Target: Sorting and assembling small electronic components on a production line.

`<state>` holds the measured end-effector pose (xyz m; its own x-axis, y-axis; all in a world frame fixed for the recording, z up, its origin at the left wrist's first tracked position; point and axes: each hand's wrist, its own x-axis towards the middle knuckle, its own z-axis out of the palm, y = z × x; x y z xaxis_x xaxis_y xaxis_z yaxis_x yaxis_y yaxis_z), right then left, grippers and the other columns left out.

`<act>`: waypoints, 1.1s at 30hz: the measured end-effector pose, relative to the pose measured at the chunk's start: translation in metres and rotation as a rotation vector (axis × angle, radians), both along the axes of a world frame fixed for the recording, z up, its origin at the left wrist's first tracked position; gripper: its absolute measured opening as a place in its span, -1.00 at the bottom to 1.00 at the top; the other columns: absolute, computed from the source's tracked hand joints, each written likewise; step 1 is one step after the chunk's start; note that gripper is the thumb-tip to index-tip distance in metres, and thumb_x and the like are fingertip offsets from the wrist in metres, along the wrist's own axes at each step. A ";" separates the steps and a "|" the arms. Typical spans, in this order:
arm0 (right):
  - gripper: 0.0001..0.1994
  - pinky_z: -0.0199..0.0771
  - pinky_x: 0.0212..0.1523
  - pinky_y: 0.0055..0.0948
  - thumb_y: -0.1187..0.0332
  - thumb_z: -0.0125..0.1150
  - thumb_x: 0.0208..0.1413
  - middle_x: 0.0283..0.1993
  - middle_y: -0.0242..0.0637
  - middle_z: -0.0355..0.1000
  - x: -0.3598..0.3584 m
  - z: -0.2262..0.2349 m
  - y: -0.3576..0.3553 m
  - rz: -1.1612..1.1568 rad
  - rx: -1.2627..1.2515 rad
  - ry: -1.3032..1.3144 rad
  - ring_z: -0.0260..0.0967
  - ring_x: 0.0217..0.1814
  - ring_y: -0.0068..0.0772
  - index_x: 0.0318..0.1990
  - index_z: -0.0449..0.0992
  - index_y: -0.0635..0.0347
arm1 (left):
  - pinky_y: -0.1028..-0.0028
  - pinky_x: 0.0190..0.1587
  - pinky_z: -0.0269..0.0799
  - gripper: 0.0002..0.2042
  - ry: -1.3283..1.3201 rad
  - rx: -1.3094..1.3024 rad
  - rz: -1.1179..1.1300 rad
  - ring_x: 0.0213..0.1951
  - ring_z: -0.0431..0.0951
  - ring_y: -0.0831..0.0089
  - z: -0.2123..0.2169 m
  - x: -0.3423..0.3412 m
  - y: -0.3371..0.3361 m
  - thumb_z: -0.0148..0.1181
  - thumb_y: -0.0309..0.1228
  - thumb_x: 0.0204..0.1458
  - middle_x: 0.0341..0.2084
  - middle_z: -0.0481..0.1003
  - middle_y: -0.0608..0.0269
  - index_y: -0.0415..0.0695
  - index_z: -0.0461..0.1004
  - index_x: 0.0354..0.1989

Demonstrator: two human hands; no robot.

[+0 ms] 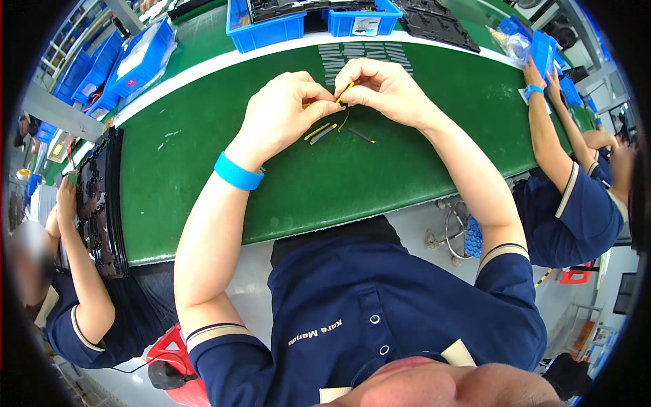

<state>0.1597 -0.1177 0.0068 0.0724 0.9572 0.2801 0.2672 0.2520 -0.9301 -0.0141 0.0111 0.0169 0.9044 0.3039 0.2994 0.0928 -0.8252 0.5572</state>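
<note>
My left hand (pixel 280 114) and my right hand (pixel 388 91) meet above the green work table (pixel 224 169), fingertips pinched close together. Between them is a thin yellow-and-black wire-like piece (pixel 346 92), gripped from both sides; the fingers partly cover it. A fine dark strand hangs below the fingertips. Just under my hands a few thin yellow, grey and black strips (pixel 321 133) lie on the table, with another dark, yellow-tipped strip (pixel 361 136) to their right. A blue band circles my left wrist.
Rows of short grey strips (pixel 331 62) lie beyond my hands. Blue bins (pixel 268 37) stand along the far edge, beside black trays (pixel 437 26). At left, stacked black panels (pixel 102 203) sit before one co-worker; another co-worker's hands (pixel 536 76) handle a blue bin at right.
</note>
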 end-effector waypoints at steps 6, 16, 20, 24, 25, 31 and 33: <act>-0.94 0.44 -0.27 -0.64 0.45 0.13 0.20 -0.24 -0.40 0.44 0.001 0.005 -0.003 -0.129 -0.098 0.010 0.39 -0.33 -0.66 -0.24 0.48 0.23 | 0.41 -0.30 0.45 -0.85 -0.016 -0.074 0.061 -0.37 0.53 0.42 0.000 0.000 0.006 0.30 -0.25 -0.05 -0.47 0.49 0.33 -0.03 0.64 -0.38; -0.90 0.39 -0.43 -0.63 0.45 0.23 0.12 -0.34 -0.41 0.53 0.004 0.004 -0.005 -0.155 -0.081 -0.231 0.37 -0.42 -0.68 -0.23 0.54 0.24 | 0.53 -0.34 0.37 -0.87 -0.094 -0.153 0.019 -0.41 0.46 0.56 0.000 0.001 0.003 0.30 -0.44 -0.02 -0.46 0.50 0.31 -0.16 0.62 -0.29; -0.92 0.42 -0.42 -0.61 0.49 0.24 0.09 -0.36 -0.40 0.51 0.004 0.000 -0.003 -0.154 -0.035 -0.233 0.39 -0.42 -0.68 -0.26 0.53 0.26 | 0.55 -0.37 0.36 -0.90 -0.112 -0.152 0.020 -0.42 0.46 0.57 -0.003 0.001 0.003 0.28 -0.45 -0.01 -0.46 0.51 0.32 -0.18 0.60 -0.33; -0.94 0.45 -0.41 -0.62 0.53 0.23 0.09 -0.37 -0.39 0.48 0.003 0.000 -0.003 -0.117 0.014 -0.253 0.39 -0.42 -0.68 -0.27 0.52 0.26 | 0.56 -0.40 0.36 -0.92 -0.131 -0.152 0.012 -0.43 0.46 0.57 -0.002 0.002 0.001 0.25 -0.47 -0.01 -0.47 0.51 0.31 -0.20 0.57 -0.37; -0.95 0.47 -0.40 -0.63 0.54 0.22 0.09 -0.36 -0.38 0.47 0.000 -0.001 -0.003 -0.091 0.071 -0.219 0.40 -0.42 -0.67 -0.28 0.52 0.26 | 0.56 -0.40 0.36 -0.92 -0.131 -0.152 0.011 -0.43 0.46 0.57 -0.002 0.002 0.001 0.25 -0.47 -0.01 -0.47 0.51 0.31 -0.20 0.57 -0.37; -0.93 0.51 -0.36 -0.60 0.53 0.18 0.14 -0.27 -0.36 0.41 0.017 0.006 -0.002 -0.139 0.147 0.065 0.40 -0.40 -0.63 -0.23 0.52 0.28 | 0.46 -0.31 0.48 -0.94 -0.148 -0.107 0.080 -0.40 0.55 0.43 0.002 -0.002 0.004 0.20 -0.40 -0.14 -0.48 0.53 0.33 -0.07 0.55 -0.48; -0.93 0.47 -0.38 -0.65 0.49 0.19 0.15 -0.31 -0.39 0.44 0.039 0.005 -0.001 -0.321 0.082 -0.042 0.39 -0.41 -0.66 -0.23 0.52 0.26 | 0.43 -0.31 0.46 -0.92 -0.160 0.043 0.160 -0.39 0.54 0.40 0.003 -0.003 0.011 0.16 -0.36 -0.13 -0.51 0.50 0.35 -0.06 0.52 -0.50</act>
<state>0.1982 -0.1183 0.0115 0.3537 0.8613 0.3647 0.3827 0.2226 -0.8967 -0.0174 0.0221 0.0201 0.7859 0.4237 0.4504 0.1379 -0.8301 0.5402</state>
